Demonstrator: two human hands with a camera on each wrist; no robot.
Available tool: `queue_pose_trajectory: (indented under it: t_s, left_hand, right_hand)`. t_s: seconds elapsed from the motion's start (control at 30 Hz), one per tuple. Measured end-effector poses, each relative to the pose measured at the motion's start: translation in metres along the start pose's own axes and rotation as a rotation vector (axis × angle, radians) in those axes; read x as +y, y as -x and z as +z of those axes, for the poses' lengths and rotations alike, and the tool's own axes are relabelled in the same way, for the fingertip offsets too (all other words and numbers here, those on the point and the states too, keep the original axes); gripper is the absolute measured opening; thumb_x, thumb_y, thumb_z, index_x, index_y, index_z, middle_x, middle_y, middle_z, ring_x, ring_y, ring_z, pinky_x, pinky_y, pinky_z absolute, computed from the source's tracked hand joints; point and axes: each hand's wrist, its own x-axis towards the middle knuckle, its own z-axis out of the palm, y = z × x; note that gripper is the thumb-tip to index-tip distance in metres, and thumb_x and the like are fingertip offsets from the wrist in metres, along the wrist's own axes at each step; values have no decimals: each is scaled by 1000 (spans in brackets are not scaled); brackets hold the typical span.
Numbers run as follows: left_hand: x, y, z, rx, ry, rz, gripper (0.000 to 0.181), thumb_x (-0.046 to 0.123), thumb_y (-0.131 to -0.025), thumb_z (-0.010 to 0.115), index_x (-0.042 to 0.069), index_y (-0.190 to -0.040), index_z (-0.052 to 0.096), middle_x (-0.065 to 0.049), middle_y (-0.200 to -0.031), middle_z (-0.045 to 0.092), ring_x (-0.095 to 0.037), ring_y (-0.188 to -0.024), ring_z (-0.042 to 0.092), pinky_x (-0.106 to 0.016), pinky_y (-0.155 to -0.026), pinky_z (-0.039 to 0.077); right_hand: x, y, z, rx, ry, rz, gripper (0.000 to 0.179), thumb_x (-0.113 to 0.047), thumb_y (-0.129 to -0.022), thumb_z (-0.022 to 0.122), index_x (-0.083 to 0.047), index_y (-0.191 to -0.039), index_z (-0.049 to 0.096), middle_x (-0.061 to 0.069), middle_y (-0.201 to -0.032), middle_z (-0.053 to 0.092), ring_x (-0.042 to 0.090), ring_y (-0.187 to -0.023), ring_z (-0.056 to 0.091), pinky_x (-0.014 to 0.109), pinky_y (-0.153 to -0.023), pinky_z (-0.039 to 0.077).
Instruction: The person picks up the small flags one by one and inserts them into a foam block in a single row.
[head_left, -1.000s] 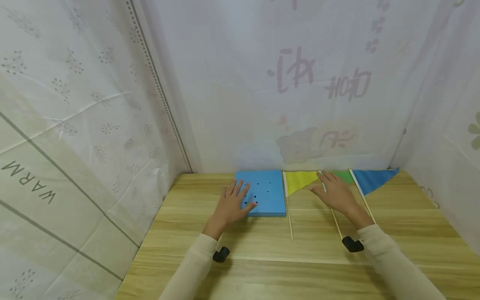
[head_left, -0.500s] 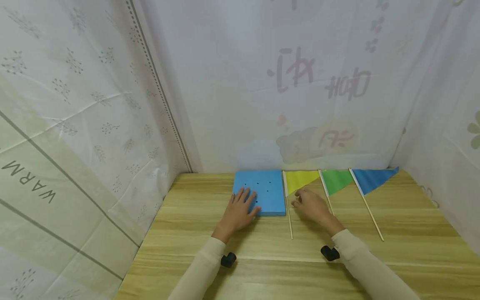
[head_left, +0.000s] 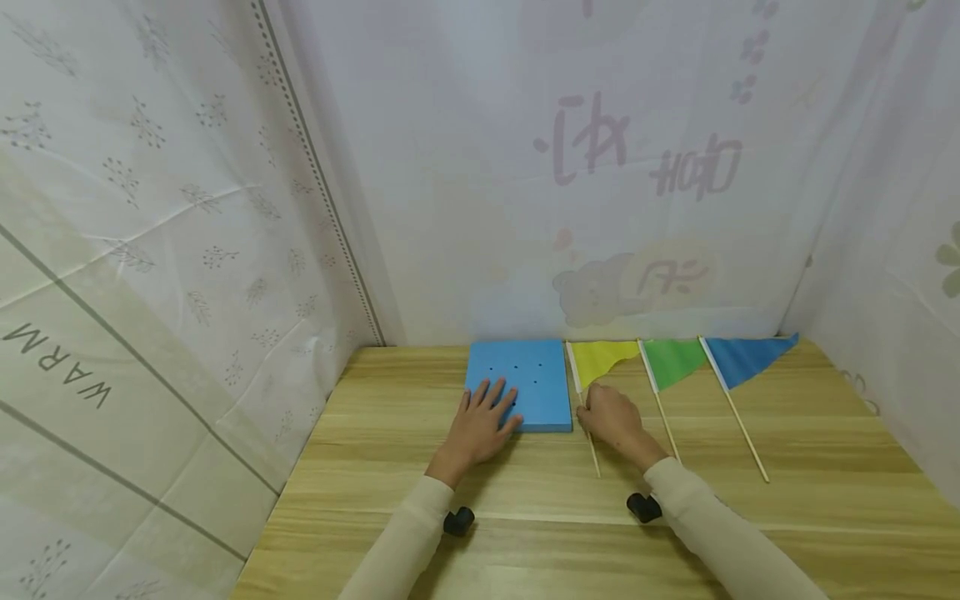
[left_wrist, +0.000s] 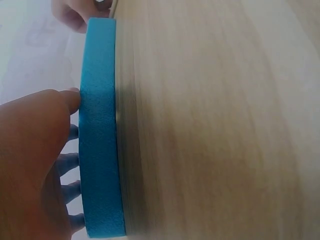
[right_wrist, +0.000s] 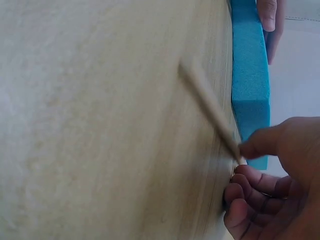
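Yellow flag (head_left: 600,360) located at the far side of the counter (head_left: 540,550), just right of the blue block (head_left: 538,392). Its thin wooden stick is pinched between thumb and fingers of the right hand (head_left: 613,417), just below the cloth. Stick's long axis is run near to far, near end angled slightly right; triangular cloth pointed right, lower edge bent up into a wave. Whether the near stick end is lifted cannot be told; it is blurred in the right wrist view.

Blue block: square, thick, foam-looking, finely pitted sides, top dotted with small dark round holes. Its near left part is covered by the left hand (head_left: 478,425), fingers spread wide, nothing gripped.

Green flag (head_left: 671,362) and blue flag (head_left: 750,360) are laid farther right, same triangular cloth and wooden sticks, tips pointed right, near stick ends slanted right. Counter is wood-grained; pale printed curtain (head_left: 450,192) is hung behind.
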Motion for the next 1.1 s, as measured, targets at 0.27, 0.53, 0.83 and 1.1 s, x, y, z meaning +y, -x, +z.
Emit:
queue_pose_trajectory:
  t_s: [0.27,0.53,0.83,1.1]
  left_hand:
    - [1,0,0,-1,-1,-7,62,50,-113,46,20,-168,39,-9,-176,30,-39,-165,23,-65,-131,21]
    - [0,1,0,6,8,5,62,48,-113,47,18,-167,40,-11,-175,32,-41,-164,25,-66,-130,22]
    - [1,0,0,16,32,22,62,47,-113,48,16,-166,41,-13,-175,32,-43,-163,25,-68,-130,21]
    - [-4,-1,9,32,28,13,62,51,-114,42,20,-168,38,-9,-177,29,-39,-165,22,-67,-131,20]
  right_hand:
    - [3,-1,-6,-16,-125,85,45,-9,-89,63,-19,-53,38,-7,-54,23,11,-49,23,25,-44,20]
    - [21,-11,-5,-63,-188,32,46,-9,-86,64,-23,-49,41,-10,-45,33,11,-38,37,26,-39,30]
    - [9,-6,-20,-135,-211,122,50,-9,-96,64,-18,-49,47,-6,-43,41,15,-40,55,24,-43,42]
    - [2,-5,-32,-118,-222,111,50,-10,-99,65,-17,-52,49,-2,-47,53,17,-45,59,25,-48,39]
